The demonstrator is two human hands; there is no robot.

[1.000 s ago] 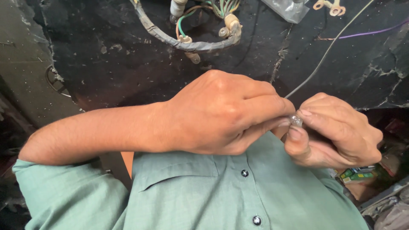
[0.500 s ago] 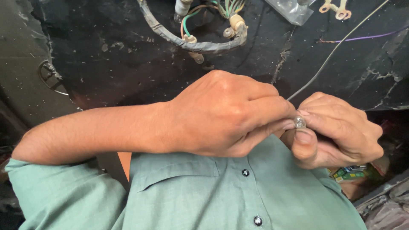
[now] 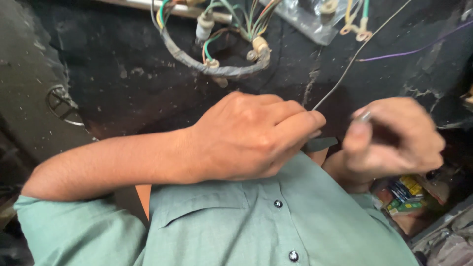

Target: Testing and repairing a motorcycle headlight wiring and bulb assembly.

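Black, grimy sheet covers the desk [image 3: 123, 93] across the top of the view, and on it lies a wiring harness [image 3: 217, 69], a curved grey-wrapped bundle with green, orange and white leads ending in pale plugs. Just right of it sits a clear plastic bag [image 3: 305, 22] with yellowish ring terminals [image 3: 357, 30] beside it; no label can be made out on the bag.

Lower down, the left hand [image 3: 251, 135] is curled into a loose fist with its fingertips pinched together on a thin grey wire [image 3: 354, 54], which runs from that pinch up and to the right over the desk. Judging by how it hangs in a gentle bow, the wire is light and springy, slick in its sheath, and best held close to its end between fingertip and thumb, as it is here. A purple wire [image 3: 414, 49] crosses the desk further right.

The right hand [image 3: 394, 140], blurred, stands a little apart from the left, thumb and forefinger closed on a small silvery metal piece [image 3: 363, 116]; it looks tiny, hard and easy to drop. Whether it touches the wire cannot be told.

Below that hand, at the right edge, lie small green and yellow boxes [image 3: 406, 194], flat and rectangular, partly hidden.
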